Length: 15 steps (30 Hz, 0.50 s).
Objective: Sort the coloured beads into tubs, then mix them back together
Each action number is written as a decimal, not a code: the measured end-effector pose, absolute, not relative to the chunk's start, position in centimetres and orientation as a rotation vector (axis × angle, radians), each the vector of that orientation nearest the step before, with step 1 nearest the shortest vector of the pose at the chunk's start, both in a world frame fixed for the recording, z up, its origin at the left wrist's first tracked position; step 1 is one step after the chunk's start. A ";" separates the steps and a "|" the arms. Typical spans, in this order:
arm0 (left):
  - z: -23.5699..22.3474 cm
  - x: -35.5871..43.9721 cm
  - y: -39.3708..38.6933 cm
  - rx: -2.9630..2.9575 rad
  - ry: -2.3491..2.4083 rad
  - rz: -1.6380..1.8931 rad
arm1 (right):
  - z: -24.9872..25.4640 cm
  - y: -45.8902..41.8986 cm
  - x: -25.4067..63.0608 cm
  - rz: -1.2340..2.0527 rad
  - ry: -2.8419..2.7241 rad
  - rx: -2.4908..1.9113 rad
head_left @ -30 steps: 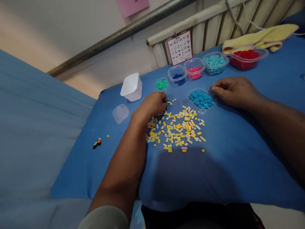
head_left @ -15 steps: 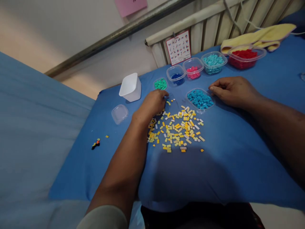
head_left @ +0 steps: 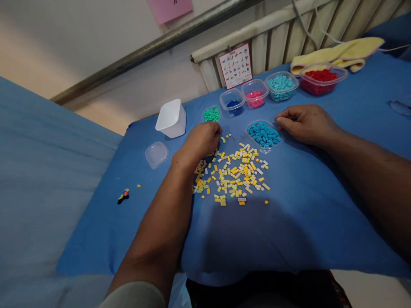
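Bent over the upper left of a spread of small yellow, cream and white building blocks is my left hand. Its fingers are closed and point down; whatever lies between the fingertips is hidden. Just behind it stands a small clear tub of green blocks. My right hand rests on the blue cloth, thumb and forefinger pinched together at the right side of a clear tub of blue blocks. I cannot make out what that pinch holds, or whether it touches the tub's rim.
Along the back stand clear tubs of dark blue, pink, light turquoise and red blocks. A picture card leans behind them. Leftward are a white tub, a clear lid and a few joined blocks.
The view has shifted slightly, so everything sits a little further left. My left fingers have curled in and down more. My right hand keeps its place beside the blue blocks.
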<state>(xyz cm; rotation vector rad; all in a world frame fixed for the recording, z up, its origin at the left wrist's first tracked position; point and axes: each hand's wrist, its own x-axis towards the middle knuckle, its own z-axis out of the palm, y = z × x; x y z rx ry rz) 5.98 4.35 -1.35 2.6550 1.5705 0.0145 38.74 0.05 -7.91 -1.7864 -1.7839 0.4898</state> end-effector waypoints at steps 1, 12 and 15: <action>-1.1 6.3 4.2 2.627 1.529 0.103 | -7.9 0.1 38.7 0.495 -1.785 -1.792; -1.2 15.3 3.5 2.546 1.147 0.264 | -8.3 0.6 38.9 0.482 -1.790 -1.766; -1.2 16.3 3.6 2.593 1.157 0.214 | -8.5 0.8 39.0 0.481 -1.810 -1.760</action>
